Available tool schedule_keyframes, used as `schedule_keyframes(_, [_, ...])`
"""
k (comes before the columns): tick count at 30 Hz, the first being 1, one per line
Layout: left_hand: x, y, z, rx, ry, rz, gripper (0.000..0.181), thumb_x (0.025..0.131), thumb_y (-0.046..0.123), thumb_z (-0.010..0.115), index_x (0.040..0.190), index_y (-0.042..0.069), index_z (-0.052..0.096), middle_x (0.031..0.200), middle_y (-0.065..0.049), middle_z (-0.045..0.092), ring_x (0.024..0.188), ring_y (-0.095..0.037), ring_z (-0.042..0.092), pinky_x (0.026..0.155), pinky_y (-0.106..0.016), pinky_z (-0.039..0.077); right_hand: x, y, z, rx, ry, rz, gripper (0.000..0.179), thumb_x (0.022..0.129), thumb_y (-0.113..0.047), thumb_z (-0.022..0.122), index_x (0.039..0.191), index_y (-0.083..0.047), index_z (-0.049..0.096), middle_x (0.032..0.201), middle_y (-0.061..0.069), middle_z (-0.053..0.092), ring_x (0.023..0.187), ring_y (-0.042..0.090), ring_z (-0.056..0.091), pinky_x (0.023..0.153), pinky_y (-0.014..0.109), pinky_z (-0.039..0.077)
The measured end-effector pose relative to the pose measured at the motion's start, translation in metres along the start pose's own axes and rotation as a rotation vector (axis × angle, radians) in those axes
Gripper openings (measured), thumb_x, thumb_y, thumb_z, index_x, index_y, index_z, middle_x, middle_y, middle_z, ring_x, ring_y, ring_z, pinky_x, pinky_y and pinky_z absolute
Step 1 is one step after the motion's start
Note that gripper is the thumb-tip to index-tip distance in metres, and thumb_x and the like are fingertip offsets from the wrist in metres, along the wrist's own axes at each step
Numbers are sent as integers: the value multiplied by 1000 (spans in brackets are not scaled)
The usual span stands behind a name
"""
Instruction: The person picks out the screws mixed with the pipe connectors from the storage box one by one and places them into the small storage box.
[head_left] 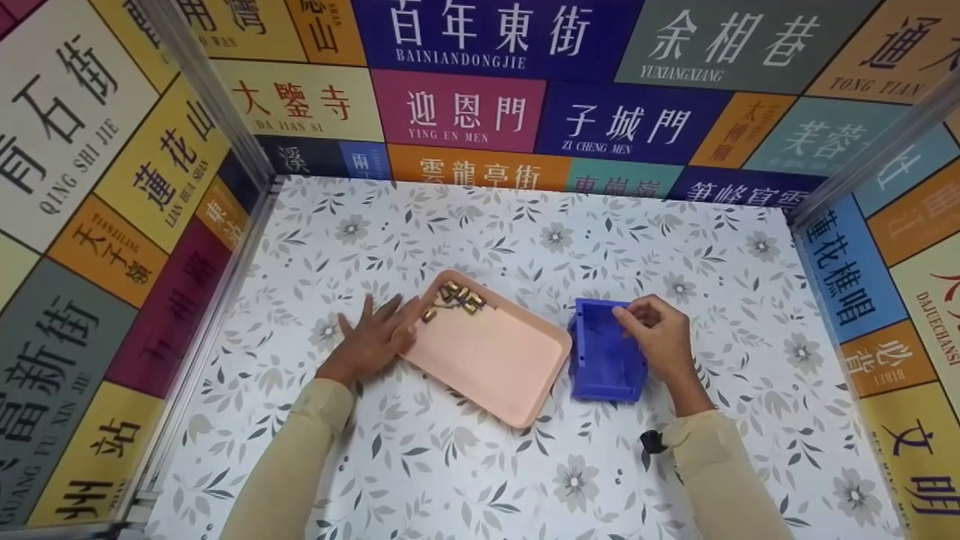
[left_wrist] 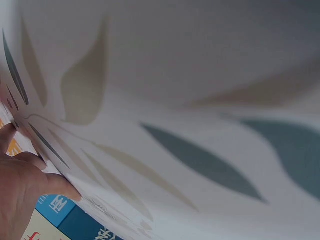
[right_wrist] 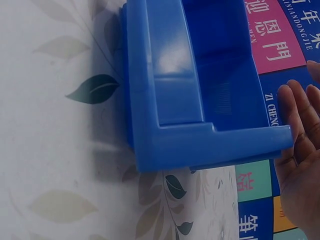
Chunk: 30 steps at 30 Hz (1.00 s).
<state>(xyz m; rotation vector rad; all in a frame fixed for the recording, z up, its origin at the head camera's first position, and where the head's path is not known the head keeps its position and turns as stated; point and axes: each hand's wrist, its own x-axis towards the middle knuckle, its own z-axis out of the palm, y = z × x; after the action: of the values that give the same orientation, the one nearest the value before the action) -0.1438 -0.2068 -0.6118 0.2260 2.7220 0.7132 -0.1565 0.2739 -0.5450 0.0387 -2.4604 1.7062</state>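
Observation:
My left hand (head_left: 375,337) lies at the left edge of a pink rectangular tray (head_left: 480,367), fingers spread and fingertips at its rim. Several small brass-coloured cylindrical pieces (head_left: 457,298) are bunched in the tray's far left corner. To the right of the tray stands a blue plastic bin (head_left: 609,386). My right hand (head_left: 660,334) is over the bin's right side, thumb and forefinger close together above its opening. In the right wrist view the right hand (right_wrist: 302,145) appears beside the bin (right_wrist: 170,145), partly cut off; I cannot tell whether its fingertips hold anything.
A white tabletop (head_left: 450,480) with a grey leaf and flower pattern lies under everything. Panels with coloured, lettered blocks (head_left: 457,109) stand along the back and both sides. The left wrist view mostly shows the patterned surface (left_wrist: 150,75), with part of the left hand at its edge.

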Motion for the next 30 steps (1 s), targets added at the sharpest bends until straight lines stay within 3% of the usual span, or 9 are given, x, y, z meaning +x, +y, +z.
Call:
schedule_keyframes(4, [0, 0, -1, 11, 7, 9, 61, 105, 66, 25, 162, 48, 12, 173, 5, 15, 156, -48, -9, 108, -84, -14, 0, 1, 0, -3, -2, -15, 18, 89, -11, 80, 88, 3, 69, 74, 12, 70, 59, 28, 68, 53, 22, 51])
schedule_keyframes(11, [2, -1, 0, 22, 6, 7, 61, 105, 67, 22, 162, 49, 11, 173, 5, 15, 156, -48, -10, 107, -84, -14, 1, -2, 1, -21, -13, -32, 18, 89, -12, 80, 87, 2, 69, 73, 12, 70, 60, 31, 68, 53, 21, 51])
schedule_keyframes(18, [2, -3, 0, 16, -3, -4, 61, 104, 69, 21, 161, 51, 10, 173, 9, 12, 156, -46, -12, 108, -82, -17, 7, -12, 10, -18, -43, -126, 14, 89, -9, 80, 87, 0, 69, 73, 12, 72, 56, 17, 67, 54, 19, 52])
schedule_keyframes(23, [2, -2, 0, 3, -8, -15, 61, 104, 69, 22, 161, 52, 9, 173, 9, 12, 157, -45, -13, 108, -81, -18, 14, -26, 25, 47, -61, -173, 11, 88, -5, 79, 87, 2, 70, 74, 17, 72, 55, 23, 67, 53, 22, 54])
schedule_keyframes(30, [1, -2, 2, -10, -1, -7, 59, 104, 68, 24, 160, 54, 9, 173, 7, 13, 157, -45, -13, 107, -82, -19, 22, -44, 51, 80, -104, -209, 11, 90, -6, 78, 90, 2, 70, 73, 11, 71, 57, 32, 65, 52, 20, 51])
